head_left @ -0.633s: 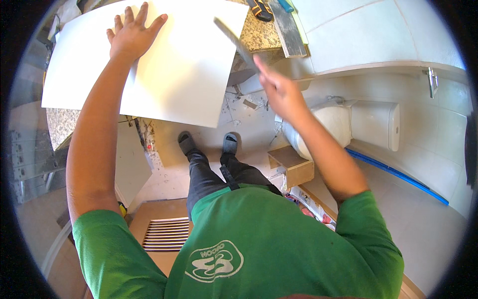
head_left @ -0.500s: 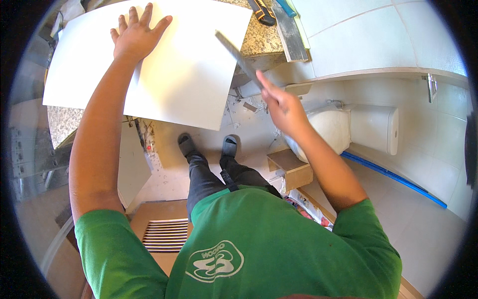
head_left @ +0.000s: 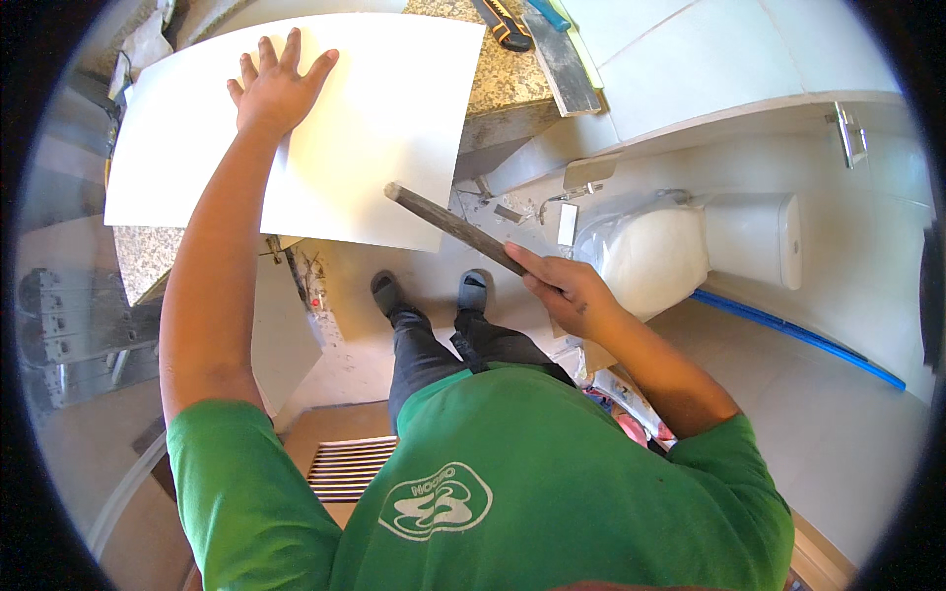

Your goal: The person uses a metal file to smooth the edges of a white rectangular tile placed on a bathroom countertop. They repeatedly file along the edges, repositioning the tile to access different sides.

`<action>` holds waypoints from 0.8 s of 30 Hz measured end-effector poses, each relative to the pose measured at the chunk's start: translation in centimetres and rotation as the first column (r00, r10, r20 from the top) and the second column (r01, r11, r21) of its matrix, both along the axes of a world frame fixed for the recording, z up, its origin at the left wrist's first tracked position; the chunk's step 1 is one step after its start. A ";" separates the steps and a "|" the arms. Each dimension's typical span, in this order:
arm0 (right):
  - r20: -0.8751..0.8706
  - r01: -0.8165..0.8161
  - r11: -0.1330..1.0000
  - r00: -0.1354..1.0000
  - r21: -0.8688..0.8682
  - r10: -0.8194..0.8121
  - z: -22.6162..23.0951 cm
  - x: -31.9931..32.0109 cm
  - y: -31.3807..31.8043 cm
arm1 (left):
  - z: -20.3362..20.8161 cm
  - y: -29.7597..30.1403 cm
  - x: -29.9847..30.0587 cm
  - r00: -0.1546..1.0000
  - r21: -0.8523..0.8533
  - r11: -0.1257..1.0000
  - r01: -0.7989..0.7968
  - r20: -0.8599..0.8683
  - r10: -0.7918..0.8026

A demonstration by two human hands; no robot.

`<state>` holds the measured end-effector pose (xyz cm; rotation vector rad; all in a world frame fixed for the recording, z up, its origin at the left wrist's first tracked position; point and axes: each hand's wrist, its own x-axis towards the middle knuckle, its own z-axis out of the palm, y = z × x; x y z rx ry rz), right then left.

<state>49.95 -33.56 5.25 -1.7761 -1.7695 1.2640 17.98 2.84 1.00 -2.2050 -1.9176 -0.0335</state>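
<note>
A large white panel (head_left: pixel 365 118) lies over a speckled stone countertop, with its near edge sticking out past the stone. My left hand (head_left: pixel 277 94) rests flat on the far part of the panel, fingers spread, holding nothing. In my right hand (head_left: pixel 572 294) is a long, flat, dark grey file (head_left: pixel 458 229), gripped at its near end. Its pale, worn tip points up and left, near the panel's right front corner. Whether the file touches the panel I cannot tell.
A yellow-and-black utility knife (head_left: pixel 505 24) and a dark flat bar (head_left: pixel 562 61) lie on the speckled countertop (head_left: pixel 503 84). To the right is a white toilet (head_left: pixel 655 258), with a blue pole (head_left: pixel 798 335) along the floor. Debris litters the floor below the panel.
My right hand has brought the file down toward me, from beside the panel's right edge to near its front corner. My left hand stays spread on the panel.
</note>
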 end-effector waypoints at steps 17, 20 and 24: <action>-0.364 0.635 0.770 0.705 -0.058 -0.609 0.4 3.0 -5.7 | 6.4 -19.6 13.0 0.468 -0.683 0.334 0.649 0.013 -0.884; -0.393 0.607 0.794 0.719 -0.046 -0.573 0.5 2.8 -5.4 | 7.0 -20.9 12.2 0.660 -0.441 0.538 0.718 0.186 -0.728; -0.413 0.594 0.801 0.711 -0.080 -0.569 0.5 2.3 -4.9 | 6.0 -20.7 13.0 0.904 -0.342 0.842 0.418 0.247 -0.348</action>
